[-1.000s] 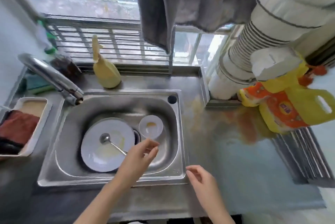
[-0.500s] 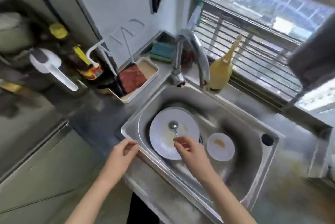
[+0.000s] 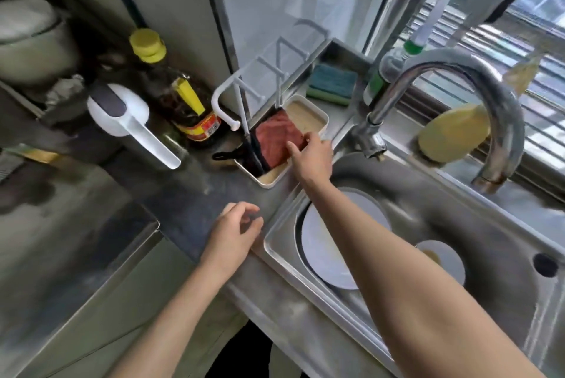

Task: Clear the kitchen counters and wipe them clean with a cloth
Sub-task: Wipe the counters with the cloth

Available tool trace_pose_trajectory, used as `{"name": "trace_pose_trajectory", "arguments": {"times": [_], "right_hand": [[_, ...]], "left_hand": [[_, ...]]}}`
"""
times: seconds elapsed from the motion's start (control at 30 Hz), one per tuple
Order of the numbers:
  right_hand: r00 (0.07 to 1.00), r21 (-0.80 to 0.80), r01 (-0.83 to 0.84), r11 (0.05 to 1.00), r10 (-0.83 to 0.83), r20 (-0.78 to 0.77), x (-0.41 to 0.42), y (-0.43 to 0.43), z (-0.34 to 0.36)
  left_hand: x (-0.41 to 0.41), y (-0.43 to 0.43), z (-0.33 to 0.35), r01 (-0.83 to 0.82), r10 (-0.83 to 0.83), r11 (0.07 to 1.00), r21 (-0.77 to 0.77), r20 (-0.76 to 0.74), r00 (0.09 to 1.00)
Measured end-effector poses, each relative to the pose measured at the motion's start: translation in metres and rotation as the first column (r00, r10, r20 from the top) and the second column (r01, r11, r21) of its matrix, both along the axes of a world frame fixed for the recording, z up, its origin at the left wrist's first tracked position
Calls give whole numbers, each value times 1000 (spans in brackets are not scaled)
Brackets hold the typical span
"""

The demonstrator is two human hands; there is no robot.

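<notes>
Kitchen corner: grey counter under a barred window, steel sink set into it on the right. In the sink, a white plate and a small dish with a brownish smear, both partly hidden by the right forearm. Curved tap arching over the basin. Behind the tap, a yellow squeeze bottle on the ledge and a green-necked bottle beside the window frame.

Left of the tap, a white tray on the counter. In the tray, a red cloth, folded, next to a dark cloth. White rack rising from the tray's far side. Blue-green sponge just behind the tray. Farther left, a dark sauce bottle with a yellow cap, a white jug with a long handle, and a rice cooker at the edge, blurred.

Right hand stretched across the sink's corner to the tray, thumb lying on the red cloth, other fingers bent at the cloth's right edge. Cannot tell whether pinching it or only touching.

Left hand just above the counter beside the sink's near-left corner, fingers loosely curled, holding nothing.
</notes>
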State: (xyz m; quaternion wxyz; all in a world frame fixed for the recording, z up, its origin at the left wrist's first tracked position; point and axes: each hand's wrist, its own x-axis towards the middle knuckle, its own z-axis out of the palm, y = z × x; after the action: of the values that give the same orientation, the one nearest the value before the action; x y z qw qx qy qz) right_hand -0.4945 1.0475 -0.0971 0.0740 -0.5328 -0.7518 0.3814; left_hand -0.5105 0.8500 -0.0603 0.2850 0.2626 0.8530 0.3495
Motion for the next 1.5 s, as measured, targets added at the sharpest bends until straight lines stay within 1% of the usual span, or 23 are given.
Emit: {"name": "trace_pose_trajectory", "arguments": {"times": [0.07, 0.13, 0.2, 0.27, 0.33, 0.43, 0.53, 0.6, 0.67, 0.7, 0.73, 0.8, 0.83, 0.9, 0.97, 1.0, 1.07, 1.1, 1.2, 1.3, 1.37, 1.43, 1.5], "right_hand": [[999, 27, 8, 1000, -9, 35, -4, 1, 0], [999, 53, 46, 998, -44, -31, -5, 0, 10], [964, 39, 68, 997, -55, -261, 4, -8, 26], [846, -114, 24, 993, -81, -527, 26, -26, 55], [757, -200, -16, 980, -119, -643, 60, -44, 82], [761, -201, -34, 979, -105, -640, 123, -67, 113], [784, -301, -43, 953, -154, -601, 179, -87, 134], [791, -342, -32, 939, -186, -583, 212, -97, 140], [773, -370, 60, 927, -278, -570, 245, -105, 142], [744, -380, 152, 912, -359, -564, 261, -109, 141], [690, -395, 264, 880, -458, -560, 279, -113, 140], [519, -502, 432, 750, -661, -541, 314, -121, 131], [443, -586, 453, 672, -740, -507, 331, -125, 127], [360, -757, 369, 539, -834, -419, 364, -135, 120], [349, -828, 269, 493, -851, -393, 393, -145, 117], [326, -831, 273, 485, -859, -395, 406, -150, 113], [246, -804, 390, 449, -892, -379, 431, -158, 105], [237, -765, 477, 433, -902, -362, 443, -161, 100], [424, -514, 702, 493, -869, -254, 483, -166, 84], [554, -305, 765, 568, -821, -140, 521, -169, 74], [606, -105, 788, 607, -794, -42, 546, -169, 70], [645, 59, 762, 645, -764, 25, 568, -168, 68], [616, 82, 784, 615, -788, 17, 589, -165, 68]], "left_hand": [[-3, -3, 2, 15, -15, 1000, 4, 6, 1000], [-7, -7, 5, 25, -25, 1000, 13, 15, 1000], [-11, -7, 14, 23, -24, 999, 36, 30, 999], [-13, -5, 26, 31, -34, 997, 76, 41, 999], [-11, -1, 39, 51, -59, 992, 113, 68, 996], [1, 9, 52, 93, -119, 984, 149, 176, 977], [31, 24, 62, 183, -242, 965, 185, 374, 895], [62, 34, 68, 271, -342, 940, 209, 533, 774], [97, 43, 71, 341, -416, 906, 250, 671, 613], [115, 46, 71, 376, -447, 887, 268, 703, 553], [132, 49, 69, 413, -470, 870, 271, 710, 525], [165, 55, 66, 455, -495, 847, 276, 721, 485], [181, 58, 66, 462, -498, 842, 280, 733, 464], [217, 62, 67, 447, -472, 851, 275, 774, 422], [251, 65, 68, 422, -441, 869, 258, 790, 426], [266, 67, 65, 429, -446, 869, 246, 766, 463], [292, 69, 58, 484, -480, 851, 205, 679, 556], [305, 70, 54, 523, -505, 833, 182, 636, 583], [347, 70, 42, 650, -589, 753, 103, 547, 595], [394, 71, 37, 718, -664, 692, 69, 450, 597], [422, 72, 38, 736, -697, 674, 58, 378, 609], [444, 74, 40, 758, -743, 651, 50, 245, 622], [459, 76, 42, 767, -765, 640, 53, 138, 629]]}}
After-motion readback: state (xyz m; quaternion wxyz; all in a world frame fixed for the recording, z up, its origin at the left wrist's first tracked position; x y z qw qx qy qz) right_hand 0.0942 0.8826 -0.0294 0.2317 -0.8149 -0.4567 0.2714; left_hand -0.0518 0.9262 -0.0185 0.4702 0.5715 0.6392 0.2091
